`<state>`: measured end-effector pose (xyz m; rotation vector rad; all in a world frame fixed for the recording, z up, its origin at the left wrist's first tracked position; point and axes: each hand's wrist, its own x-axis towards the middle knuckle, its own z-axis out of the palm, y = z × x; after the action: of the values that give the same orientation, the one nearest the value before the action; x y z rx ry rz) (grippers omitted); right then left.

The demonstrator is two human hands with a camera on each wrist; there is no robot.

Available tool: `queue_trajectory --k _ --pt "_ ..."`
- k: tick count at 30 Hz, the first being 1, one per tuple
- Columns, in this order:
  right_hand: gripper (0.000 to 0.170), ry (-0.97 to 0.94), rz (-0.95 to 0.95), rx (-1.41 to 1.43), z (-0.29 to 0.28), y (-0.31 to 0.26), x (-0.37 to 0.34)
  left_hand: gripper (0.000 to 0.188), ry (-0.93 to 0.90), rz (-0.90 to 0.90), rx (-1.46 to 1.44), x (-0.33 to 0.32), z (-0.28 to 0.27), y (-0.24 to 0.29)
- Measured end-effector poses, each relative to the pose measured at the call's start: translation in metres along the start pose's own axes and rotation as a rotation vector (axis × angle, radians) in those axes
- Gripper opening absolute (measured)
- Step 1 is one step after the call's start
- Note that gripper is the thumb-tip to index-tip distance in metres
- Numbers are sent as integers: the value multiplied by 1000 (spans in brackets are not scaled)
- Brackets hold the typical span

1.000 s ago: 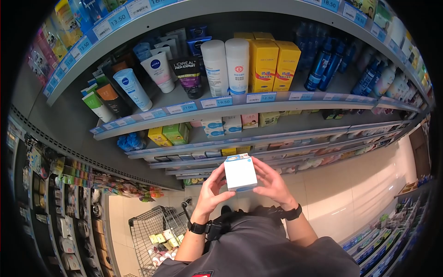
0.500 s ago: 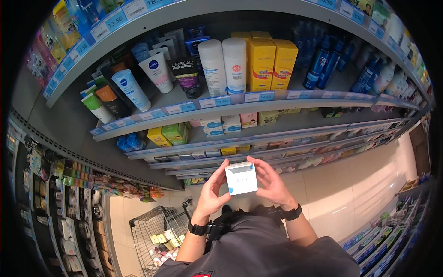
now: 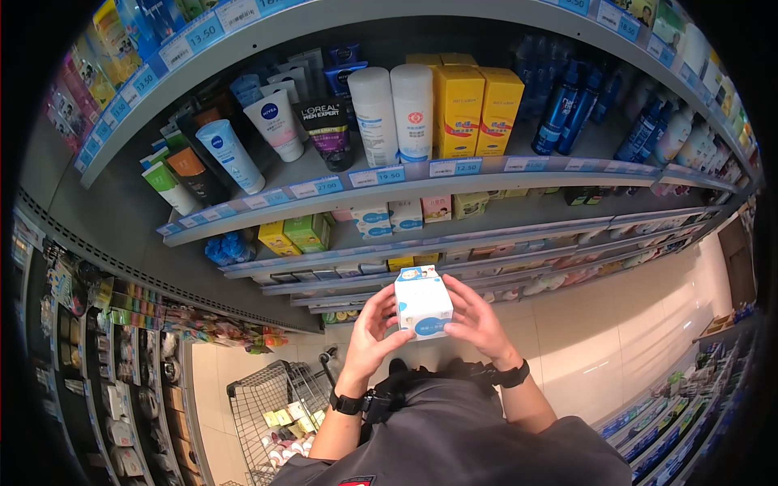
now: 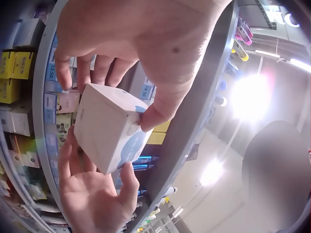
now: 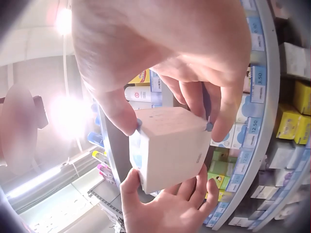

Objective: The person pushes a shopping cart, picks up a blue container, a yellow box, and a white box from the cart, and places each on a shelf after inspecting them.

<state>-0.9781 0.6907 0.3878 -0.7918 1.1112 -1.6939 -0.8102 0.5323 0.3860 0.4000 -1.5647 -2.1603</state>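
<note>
A small white carton with blue patches (image 3: 425, 300) is held up in front of the shelves, between both hands. My left hand (image 3: 376, 330) grips its left side, thumb at the lower corner and fingers along the far edge. From the other side my right hand (image 3: 478, 326) grips it, thumb near the bottom corner. In the left wrist view the white carton (image 4: 103, 127) shows a plain face and a blue oval on the adjoining face. The right wrist view shows the carton (image 5: 170, 150) pinched at its corners between thumbs and fingers.
A shelf (image 3: 389, 180) ahead carries tubes, white bottles (image 3: 414, 113) and yellow boxes (image 3: 460, 113). Similar white-and-blue cartons (image 3: 373, 220) stand one shelf lower. A wire shopping cart (image 3: 263, 405) with goods in it is at the lower left. More racks line both sides.
The carton has been turned about between the hands: a blank face, then a face with faint print, and now a face with a blue oval shows. Both hands stay in nearly the same place.
</note>
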Motion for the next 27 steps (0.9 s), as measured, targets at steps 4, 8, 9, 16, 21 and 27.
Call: queue_trajectory --k 4,8,9,16,21,27 --pt "77 3 32 154 -2 -7 -4 65 137 -89 -131 -3 3 5" --pt "68 -43 -11 17 -13 8 -4 54 174 -74 -51 -3 -9 -17" --pt "65 -15 2 9 -9 4 -5 54 174 -75 -52 -2 -8 -15" --pt "50 191 0 -117 -6 11 2 51 251 -144 96 0 -2 -12" --pt "41 253 80 -245 -2 1 5 51 204 -135 287 0 1 -3" --pt "38 283 126 -265 3 -1 8 49 194 -155 361 -2 1 -1"
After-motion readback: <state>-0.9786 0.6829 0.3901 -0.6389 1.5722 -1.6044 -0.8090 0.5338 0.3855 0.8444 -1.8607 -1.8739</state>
